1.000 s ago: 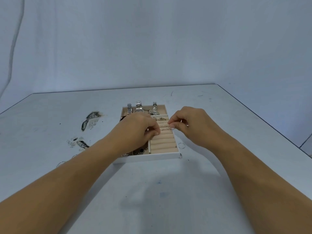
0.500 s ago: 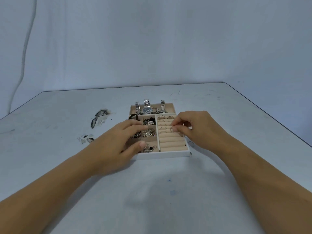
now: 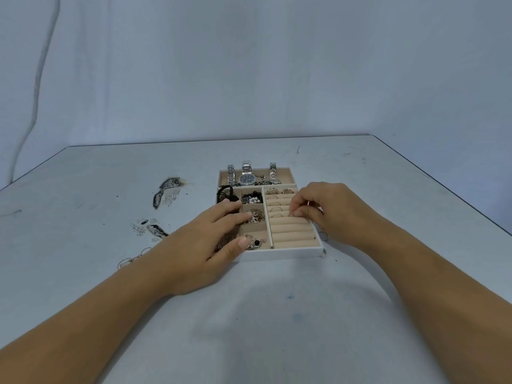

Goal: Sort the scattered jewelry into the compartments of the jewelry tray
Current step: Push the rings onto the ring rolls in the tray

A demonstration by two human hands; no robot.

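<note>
A white jewelry tray (image 3: 279, 253) with beige lining sits mid-table. Three watches (image 3: 247, 179) lie across its back compartment, beads and chains fill the small middle compartments, and several rings (image 3: 275, 209) stand in the ring rolls on the right. My left hand (image 3: 205, 239) rests with straight fingers over the tray's left compartments, thumb at the front one. My right hand (image 3: 318, 212) hovers over the ring rolls, its thumb and fingers pinched together at a slot; whatever they pinch is too small to make out. Loose rings (image 3: 133, 257) lie on the table to the left.
Dark scorched patches (image 3: 166, 189) mark the grey table left of the tray. One loose ring (image 3: 323, 235) lies on the table by the tray's right side, under my right wrist. A white cloth backdrop hangs behind the table.
My left hand has drawn back from the ring rolls to the tray's left compartments and flattened out. My right hand stays pinched over the ring rolls.
</note>
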